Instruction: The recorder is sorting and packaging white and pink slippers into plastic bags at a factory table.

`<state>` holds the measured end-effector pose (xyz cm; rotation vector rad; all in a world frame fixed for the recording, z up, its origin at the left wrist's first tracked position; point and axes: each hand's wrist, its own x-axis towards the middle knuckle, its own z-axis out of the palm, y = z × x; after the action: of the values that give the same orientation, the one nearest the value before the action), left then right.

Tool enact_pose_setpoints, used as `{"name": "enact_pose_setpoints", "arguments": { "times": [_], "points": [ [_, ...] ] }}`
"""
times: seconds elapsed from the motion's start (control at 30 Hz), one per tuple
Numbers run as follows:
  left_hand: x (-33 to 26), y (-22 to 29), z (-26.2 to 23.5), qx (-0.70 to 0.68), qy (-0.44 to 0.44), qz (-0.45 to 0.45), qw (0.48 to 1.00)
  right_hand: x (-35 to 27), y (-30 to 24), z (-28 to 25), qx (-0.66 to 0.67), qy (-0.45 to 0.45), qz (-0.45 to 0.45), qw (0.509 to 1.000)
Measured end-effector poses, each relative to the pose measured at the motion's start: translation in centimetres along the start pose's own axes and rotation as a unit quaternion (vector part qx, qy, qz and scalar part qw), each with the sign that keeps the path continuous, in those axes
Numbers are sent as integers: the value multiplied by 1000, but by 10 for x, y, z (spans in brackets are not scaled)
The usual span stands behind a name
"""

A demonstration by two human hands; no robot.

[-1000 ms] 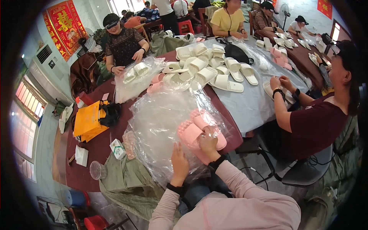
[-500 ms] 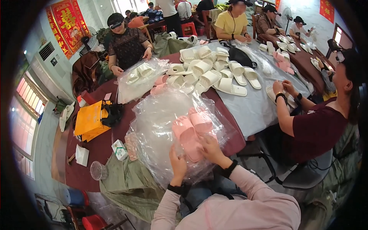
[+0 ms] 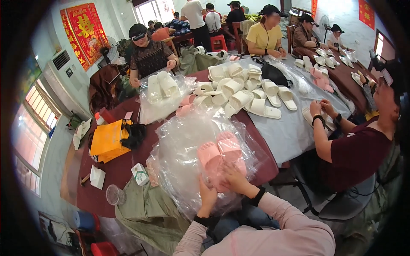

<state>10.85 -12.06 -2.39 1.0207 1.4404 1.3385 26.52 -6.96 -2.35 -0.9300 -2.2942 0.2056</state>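
Observation:
In front of me a pair of pink slippers (image 3: 209, 155) lies side by side, toe ends away from me, on a stack of clear plastic bags (image 3: 177, 136). Shiny film surrounds the pair; how far it sits inside a bag is unclear. My left hand (image 3: 208, 195) is closed on the bag's film by the heel of the left slipper, its grip partly hidden. Across the heel ends lies my right hand (image 3: 236, 179), fingers stretched over the soles. Beyond the bags rises a pile of white slippers (image 3: 232, 87), with a few pink ones (image 3: 185, 106) at its near left.
On the left are an orange bag (image 3: 110, 141), a white-and-green box (image 3: 139, 174), a clear round tub (image 3: 115, 195) and a hammer (image 3: 84, 179). Across the table a person (image 3: 149, 57) handles bagged white slippers (image 3: 162, 85). Another person (image 3: 358, 145) sits at my right.
My right hand has shifted left over the slippers' heels, its fingers now flatter on them. The person across has raised the bagged white slippers upright. The whole view has shifted slightly.

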Motion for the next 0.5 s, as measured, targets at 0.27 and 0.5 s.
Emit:
{"name": "enact_pose_setpoints", "arguments": {
  "times": [0.27, 0.5],
  "points": [
    [10, 1, -10, 0, 68, 11, 998, -23, 43, -26, 43, -71, 154, 985],
    [13, 6, -8, -275, -64, -137, 949, -26, 31, -52, 149, -9, 126, 981]
  ]
}}
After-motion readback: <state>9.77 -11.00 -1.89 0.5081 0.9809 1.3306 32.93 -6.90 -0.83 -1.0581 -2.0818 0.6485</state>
